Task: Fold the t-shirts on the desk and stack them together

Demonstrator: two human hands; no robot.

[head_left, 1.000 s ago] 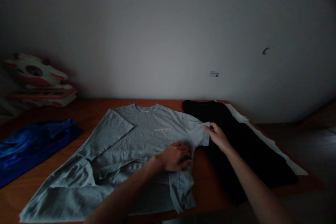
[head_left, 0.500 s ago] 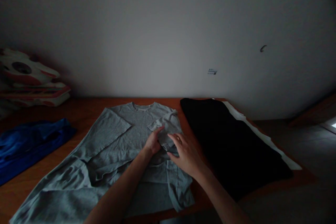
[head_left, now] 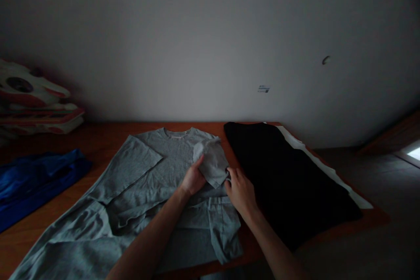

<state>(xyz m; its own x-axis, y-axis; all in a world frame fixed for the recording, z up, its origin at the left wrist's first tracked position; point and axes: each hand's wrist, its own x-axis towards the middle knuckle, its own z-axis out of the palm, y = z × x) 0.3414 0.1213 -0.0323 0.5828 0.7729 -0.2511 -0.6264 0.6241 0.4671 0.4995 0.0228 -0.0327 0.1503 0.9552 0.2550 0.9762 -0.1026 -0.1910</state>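
Observation:
A grey T-shirt [head_left: 173, 166] lies spread on the wooden table, its collar toward the wall and its lower part rumpled and folded over. The sleeve on the left rests flat across the body. Held between my two hands is the other sleeve, lifted a little off the shirt. My left hand [head_left: 193, 179] grips its inner side, thumb on top and the other fingers hidden under the cloth. At the sleeve's right edge, my right hand [head_left: 240, 190] pinches the hem between thumb and fingers.
To the right, a black folded garment [head_left: 288, 179] lies over a white cloth [head_left: 328, 166]. A blue garment [head_left: 39, 175] sits at the left on the wooden table [head_left: 101, 140]. Behind it stands a red and white toy keyboard [head_left: 39, 105]. The wall [head_left: 183, 52] rises along the table's back edge.
My right hand has moved right and closed on the sleeve's edge; it was open beside it before. The sleeve is now stretched out flatter between both hands. The view has shifted slightly.

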